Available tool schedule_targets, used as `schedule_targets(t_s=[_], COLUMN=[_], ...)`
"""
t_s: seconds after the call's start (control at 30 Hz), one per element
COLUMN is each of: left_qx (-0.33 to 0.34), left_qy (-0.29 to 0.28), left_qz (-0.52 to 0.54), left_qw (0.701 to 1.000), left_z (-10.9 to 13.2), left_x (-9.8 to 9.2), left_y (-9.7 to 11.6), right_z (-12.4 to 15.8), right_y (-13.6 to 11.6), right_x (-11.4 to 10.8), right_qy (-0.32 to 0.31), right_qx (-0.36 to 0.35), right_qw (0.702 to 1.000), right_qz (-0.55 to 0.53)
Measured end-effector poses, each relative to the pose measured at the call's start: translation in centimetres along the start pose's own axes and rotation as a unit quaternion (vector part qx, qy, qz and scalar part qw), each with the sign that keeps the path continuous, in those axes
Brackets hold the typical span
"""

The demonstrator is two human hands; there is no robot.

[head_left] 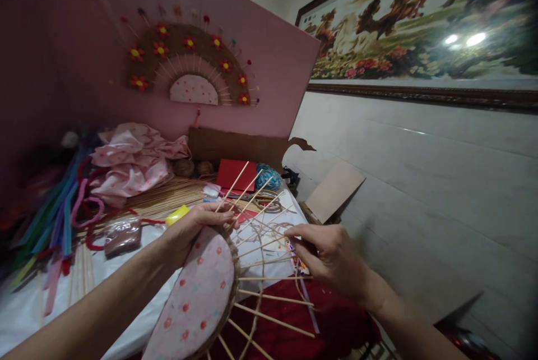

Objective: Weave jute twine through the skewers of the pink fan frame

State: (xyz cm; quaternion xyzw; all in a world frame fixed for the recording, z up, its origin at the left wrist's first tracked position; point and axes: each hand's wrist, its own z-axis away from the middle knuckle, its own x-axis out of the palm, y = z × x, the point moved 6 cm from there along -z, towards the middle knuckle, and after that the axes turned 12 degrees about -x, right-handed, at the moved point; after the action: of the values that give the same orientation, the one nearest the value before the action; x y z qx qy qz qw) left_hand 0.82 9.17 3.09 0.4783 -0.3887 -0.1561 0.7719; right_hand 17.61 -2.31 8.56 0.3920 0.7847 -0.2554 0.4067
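Observation:
A half-round piece covered in pale pink flowered fabric (197,292) is tilted in front of me, with thin wooden sticks (275,280) fanning out from its curved edge. My left hand (212,221) is closed around its upper end, fingers by the base of the upper sticks. Brown twine (261,259) crosses the sticks in an arc about midway along them. At the stick tips on the right, my right hand (330,250) has thumb and forefinger pinched together, seemingly on the twine; the fingers partly hide the exact grip.
On the white-covered table (159,270) lie crumpled pink fabric (134,164), bundled sticks (155,200), coloured pipe cleaners (69,203), a red box (236,175) and blue yarn (269,178). A finished-looking flowered fan (190,65) hangs on the pink board behind. A tiled wall stands right.

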Motion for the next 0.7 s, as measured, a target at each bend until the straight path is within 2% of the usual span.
schedule_targets(t_s=[0.23,0.7], left_qx=[0.023,0.031], left_qy=[0.021,0.024], left_qz=[-0.005,0.005], left_qw=[1.000,0.999], left_z=[0.4,0.4], left_x=[-0.4,-2.0], left_y=[0.8,1.7], right_z=[-0.4,-1.1], right_y=[1.1,1.0], right_x=[-0.4,-0.9], right_qy=[0.023,0.061], right_qx=[0.044,0.075], right_qw=[0.998,0.994], right_qz=[-0.035,-0.041])
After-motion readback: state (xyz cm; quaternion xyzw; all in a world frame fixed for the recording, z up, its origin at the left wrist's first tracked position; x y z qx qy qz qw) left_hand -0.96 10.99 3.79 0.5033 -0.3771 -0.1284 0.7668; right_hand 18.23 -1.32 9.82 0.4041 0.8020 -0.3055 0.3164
